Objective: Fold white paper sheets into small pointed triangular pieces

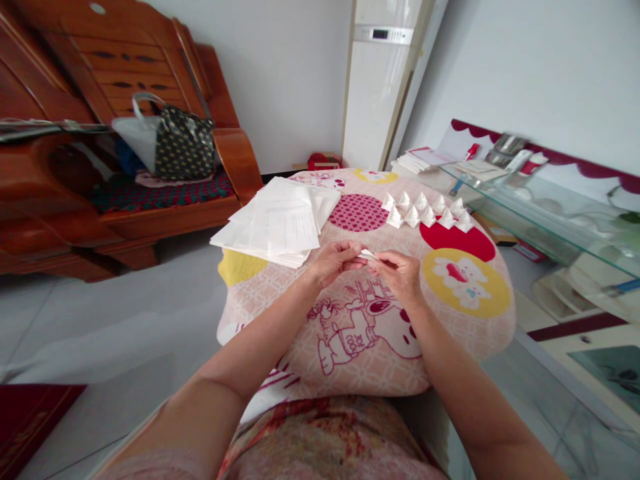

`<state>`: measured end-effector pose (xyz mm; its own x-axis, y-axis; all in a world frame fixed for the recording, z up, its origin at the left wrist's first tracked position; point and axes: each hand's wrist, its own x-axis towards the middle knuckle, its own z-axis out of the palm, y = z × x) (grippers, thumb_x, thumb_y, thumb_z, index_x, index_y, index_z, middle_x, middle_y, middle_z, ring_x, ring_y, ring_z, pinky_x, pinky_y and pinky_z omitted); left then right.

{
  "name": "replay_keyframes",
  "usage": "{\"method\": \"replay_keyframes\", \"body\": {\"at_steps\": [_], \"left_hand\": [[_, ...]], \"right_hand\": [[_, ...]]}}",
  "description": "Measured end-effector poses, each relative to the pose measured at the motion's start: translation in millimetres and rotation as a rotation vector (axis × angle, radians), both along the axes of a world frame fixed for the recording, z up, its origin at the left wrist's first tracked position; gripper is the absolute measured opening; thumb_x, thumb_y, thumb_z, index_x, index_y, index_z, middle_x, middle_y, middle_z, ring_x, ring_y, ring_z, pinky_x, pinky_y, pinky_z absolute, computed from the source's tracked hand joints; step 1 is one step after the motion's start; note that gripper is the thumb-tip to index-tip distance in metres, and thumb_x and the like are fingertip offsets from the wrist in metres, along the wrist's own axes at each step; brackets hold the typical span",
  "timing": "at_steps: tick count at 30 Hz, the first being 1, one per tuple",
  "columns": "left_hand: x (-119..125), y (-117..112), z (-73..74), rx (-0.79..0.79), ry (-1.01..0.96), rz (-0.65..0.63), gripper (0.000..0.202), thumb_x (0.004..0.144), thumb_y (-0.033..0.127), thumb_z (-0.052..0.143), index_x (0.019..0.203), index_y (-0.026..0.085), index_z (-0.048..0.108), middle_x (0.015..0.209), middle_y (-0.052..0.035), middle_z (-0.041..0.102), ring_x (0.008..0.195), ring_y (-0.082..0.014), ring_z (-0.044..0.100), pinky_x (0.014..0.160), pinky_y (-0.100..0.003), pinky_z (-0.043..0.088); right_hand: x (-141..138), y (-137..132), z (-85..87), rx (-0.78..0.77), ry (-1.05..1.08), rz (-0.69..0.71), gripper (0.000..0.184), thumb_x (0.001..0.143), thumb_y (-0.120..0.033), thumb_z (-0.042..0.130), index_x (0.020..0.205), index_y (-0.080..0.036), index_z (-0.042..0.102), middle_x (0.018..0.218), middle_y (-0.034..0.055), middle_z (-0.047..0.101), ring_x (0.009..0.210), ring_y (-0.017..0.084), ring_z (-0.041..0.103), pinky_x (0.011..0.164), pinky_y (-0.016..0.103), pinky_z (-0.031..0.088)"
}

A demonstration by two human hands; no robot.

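Sheets of white paper lay flat in a loose, uneven stack at the left, apparently unworked. Next along, the left hand pinched one end of a small folded paper above the tablecloth, while the right hand gripped its other end. That piece (narrow, and partly hidden by the fingers) looked unfinished. Farther right, crisp, pointed paper shapes stood in two rows, seemingly done. Beneath them all, the cloth looked soft, printed with interlocking rings, bold round patches and cartoon outlines.
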<state>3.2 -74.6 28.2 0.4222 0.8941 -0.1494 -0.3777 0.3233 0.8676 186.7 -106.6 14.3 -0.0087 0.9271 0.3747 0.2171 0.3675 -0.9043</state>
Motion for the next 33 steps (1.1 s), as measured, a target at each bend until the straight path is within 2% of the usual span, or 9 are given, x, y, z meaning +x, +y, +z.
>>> {"method": "replay_keyframes", "body": {"at_steps": [5,9,15,21,27,30,33], "left_hand": [[-0.4,1.3,-1.0,0.064,-0.004,0.032,0.018,0.084,0.023,0.083,0.081,0.009,0.072,0.081,-0.0028,0.075,0.066,-0.0065,0.068,0.065,-0.015,0.056],[-0.3,2.2,-5.5,0.14,0.043,0.07,0.025,0.08,0.03,0.086,0.083,0.01,0.071,0.08,-0.002,0.074,0.065,-0.0076,0.067,0.065,-0.019,0.057],[0.1,3.2,-9.4,0.245,0.124,0.148,0.02,0.083,0.026,0.081,0.091,0.011,0.071,0.082,-0.003,0.074,0.066,-0.0095,0.068,0.064,-0.021,0.058],[3.3,5.3,-15.0,0.319,0.354,0.224,0.003,0.084,0.011,0.071,0.088,0.011,0.07,0.071,0.0002,0.07,0.057,-0.0087,0.065,0.057,-0.02,0.055],[7.4,7.9,-29.2,0.333,0.572,0.159,0.007,0.082,0.009,0.072,0.08,0.016,0.071,0.062,0.0043,0.065,0.051,-0.0086,0.061,0.052,-0.018,0.048],[6.6,6.3,-29.1,0.488,0.747,0.138,0.013,0.079,0.007,0.071,0.074,0.018,0.072,0.058,0.0042,0.063,0.053,-0.0103,0.059,0.055,-0.02,0.045],[4.2,4.4,-23.6,0.691,0.921,0.254,0.015,0.078,0.006,0.069,0.073,0.019,0.073,0.067,-0.0003,0.069,0.066,-0.0144,0.062,0.067,-0.024,0.048]], "right_hand": [[2.5,0.4,0.1,-0.026,-0.054,0.013,0.023,0.075,-0.037,0.081,0.093,-0.022,0.082,0.07,0.0016,0.075,0.061,0.019,0.067,0.058,0.029,0.053],[0.8,-1.3,3.9,-0.05,-0.031,0.033,0.031,0.072,-0.037,0.083,0.1,-0.022,0.082,0.078,0.0024,0.078,0.066,0.02,0.069,0.062,0.031,0.056],[1.3,-0.6,3.5,-0.083,0.039,0.017,0.039,0.081,-0.047,0.075,0.11,-0.021,0.079,0.081,0.0065,0.078,0.064,0.023,0.071,0.062,0.035,0.059],[9.5,4.6,0.4,0.145,-0.217,-0.113,0.02,0.082,-0.037,0.072,0.093,-0.023,0.08,0.089,0.0074,0.078,0.072,0.021,0.068,0.068,0.034,0.056],[8.4,7.4,-1.5,0.159,-0.419,0.026,0.009,0.081,-0.025,0.07,0.078,-0.023,0.078,0.079,0.0059,0.075,0.071,0.02,0.065,0.067,0.032,0.051],[7.6,10.8,-6.4,0.128,-0.478,0.045,0.009,0.077,-0.018,0.07,0.073,-0.023,0.077,0.075,0.0042,0.073,0.069,0.019,0.064,0.068,0.031,0.049],[7.4,13.9,-11.9,0.094,-0.517,0.049,0.012,0.074,-0.014,0.07,0.067,-0.022,0.073,0.071,0.0024,0.071,0.068,0.019,0.062,0.067,0.031,0.048]]}}
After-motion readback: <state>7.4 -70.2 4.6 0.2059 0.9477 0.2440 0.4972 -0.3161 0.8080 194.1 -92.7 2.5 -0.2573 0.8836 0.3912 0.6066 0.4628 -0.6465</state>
